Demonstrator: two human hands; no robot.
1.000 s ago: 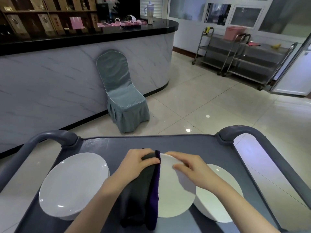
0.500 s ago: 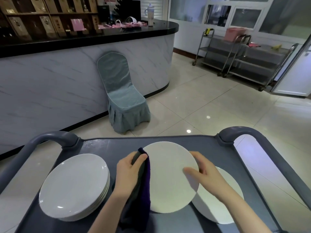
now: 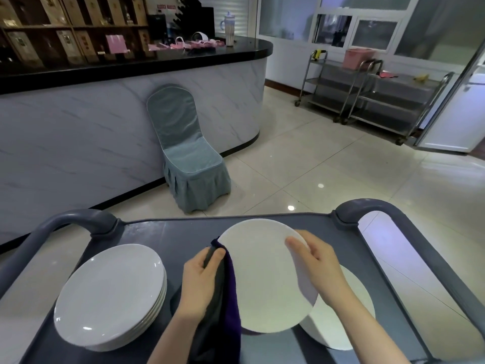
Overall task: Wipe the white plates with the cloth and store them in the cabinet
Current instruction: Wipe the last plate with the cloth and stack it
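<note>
Several white plates lie in a stack [image 3: 110, 295] at the left side of the grey cart [image 3: 168, 232]. Just right of it the left hand [image 3: 202, 282] is closed around a dark cloth [image 3: 223, 311], with the fingers curled over its top and the rest of it hanging down toward the cart. The cloth touches the left rim of one plate [image 3: 265, 279], which is lifted off the cart and tilted so that its face looks up at the person. So the plate lies directly to the right of the cloth hand. It is round and has no long axis, and I judge that the next stroke must go to the right across the face. The right hand [image 3: 320, 269] grips the opposite rim, thumb on the face and fingers behind, so it carries the plate and is nearer to its far side. The thumb covers a small part that the cloth cannot reach without a change of grip. Under this hand a low pile [image 3: 349, 319] of plates rests on the cart; how many, I cannot tell. Beyond the cart a covered chair [image 3: 189, 153] stands against a counter [image 3: 105, 132], and steel trolleys [image 3: 367, 95] stand far to the right. No cabinet is visible.
</note>
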